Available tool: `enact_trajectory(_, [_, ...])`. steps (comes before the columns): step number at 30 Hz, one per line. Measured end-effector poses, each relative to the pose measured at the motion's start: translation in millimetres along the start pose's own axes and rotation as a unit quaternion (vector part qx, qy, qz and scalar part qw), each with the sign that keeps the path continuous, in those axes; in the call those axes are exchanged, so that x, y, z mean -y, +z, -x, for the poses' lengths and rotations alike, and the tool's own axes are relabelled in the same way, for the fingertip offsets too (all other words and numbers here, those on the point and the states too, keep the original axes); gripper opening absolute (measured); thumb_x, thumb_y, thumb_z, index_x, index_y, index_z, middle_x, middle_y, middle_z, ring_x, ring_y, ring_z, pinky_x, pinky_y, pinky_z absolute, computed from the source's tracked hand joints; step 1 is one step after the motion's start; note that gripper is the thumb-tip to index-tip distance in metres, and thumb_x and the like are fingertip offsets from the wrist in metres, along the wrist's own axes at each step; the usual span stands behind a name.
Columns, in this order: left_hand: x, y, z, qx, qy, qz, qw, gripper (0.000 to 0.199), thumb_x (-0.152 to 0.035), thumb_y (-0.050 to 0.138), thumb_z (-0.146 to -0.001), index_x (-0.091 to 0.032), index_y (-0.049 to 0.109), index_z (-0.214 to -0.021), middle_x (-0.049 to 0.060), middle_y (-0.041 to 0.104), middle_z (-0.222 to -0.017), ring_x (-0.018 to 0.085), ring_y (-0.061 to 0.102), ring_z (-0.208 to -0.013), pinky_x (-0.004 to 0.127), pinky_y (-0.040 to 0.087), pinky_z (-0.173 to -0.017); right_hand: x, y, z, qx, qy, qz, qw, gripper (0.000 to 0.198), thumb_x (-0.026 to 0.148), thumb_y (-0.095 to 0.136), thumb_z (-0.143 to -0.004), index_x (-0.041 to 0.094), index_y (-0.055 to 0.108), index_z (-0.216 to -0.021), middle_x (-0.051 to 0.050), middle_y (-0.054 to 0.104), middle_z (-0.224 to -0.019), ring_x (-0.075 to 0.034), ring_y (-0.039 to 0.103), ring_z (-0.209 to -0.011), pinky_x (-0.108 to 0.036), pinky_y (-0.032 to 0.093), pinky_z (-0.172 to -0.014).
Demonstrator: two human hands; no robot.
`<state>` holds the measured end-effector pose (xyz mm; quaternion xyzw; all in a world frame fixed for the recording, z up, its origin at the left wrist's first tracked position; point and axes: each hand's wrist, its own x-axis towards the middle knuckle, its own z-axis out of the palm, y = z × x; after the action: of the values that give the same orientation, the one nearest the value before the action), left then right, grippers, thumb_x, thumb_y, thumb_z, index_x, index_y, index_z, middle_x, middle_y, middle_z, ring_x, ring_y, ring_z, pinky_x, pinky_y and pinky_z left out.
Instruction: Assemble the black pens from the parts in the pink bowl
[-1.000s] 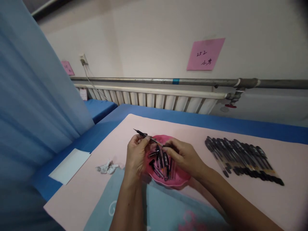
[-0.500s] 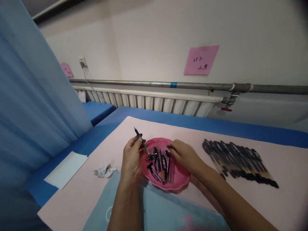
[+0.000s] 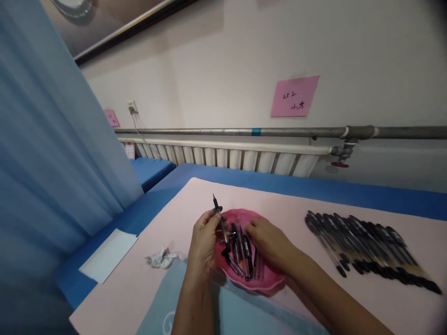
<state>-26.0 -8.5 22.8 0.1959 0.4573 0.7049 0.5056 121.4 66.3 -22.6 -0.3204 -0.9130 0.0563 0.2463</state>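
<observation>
The left hand (image 3: 203, 238) tightly pinched a pen (image 3: 224, 229) over a pink dish (image 3: 273, 279); the right hand (image 3: 269, 241), fingers curled, hung above it, any hold impossible to tell.

Pens (image 3: 248, 255) in dish (image 3: 270, 281), pen row (image 3: 370, 246) right, paper (image 3: 109, 255) left

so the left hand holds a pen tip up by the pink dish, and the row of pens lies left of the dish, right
Not quite: the head view shows the row of pens lying to the right of the pink dish. The left hand does hold a pen tip up by the dish.
</observation>
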Motion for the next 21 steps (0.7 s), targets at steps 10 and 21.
enact_trajectory(10, [0.1,-0.6,0.5,0.012,-0.008,-0.020,1.000,0.025,-0.028,0.070,-0.059,-0.013,0.061,-0.077,-0.002,0.057,-0.056,0.008,0.051,-0.046,0.019,0.040,-0.047,-0.5,-2.3,-0.2,-0.012,0.059,-0.068,0.996,0.019,0.020,0.042,-0.080,0.021,0.054,-0.064,-0.004,0.058,-0.069,-0.019,0.053,-0.064,-0.031,0.040,-0.060])
enact_trajectory(21, [6.9,11.0,15.8,0.163,-0.078,-0.119,0.976,0.009,-0.023,0.059,-0.068,-0.016,0.062,-0.073,-0.002,0.052,-0.055,0.006,0.042,-0.043,0.017,0.030,-0.041,21.8,-40.1,-17.2,-0.185,0.284,-0.599,0.726,0.019,0.036,0.058,-0.071,0.018,0.053,-0.074,0.000,0.057,-0.063,-0.010,0.051,-0.051,-0.019,0.034,-0.040])
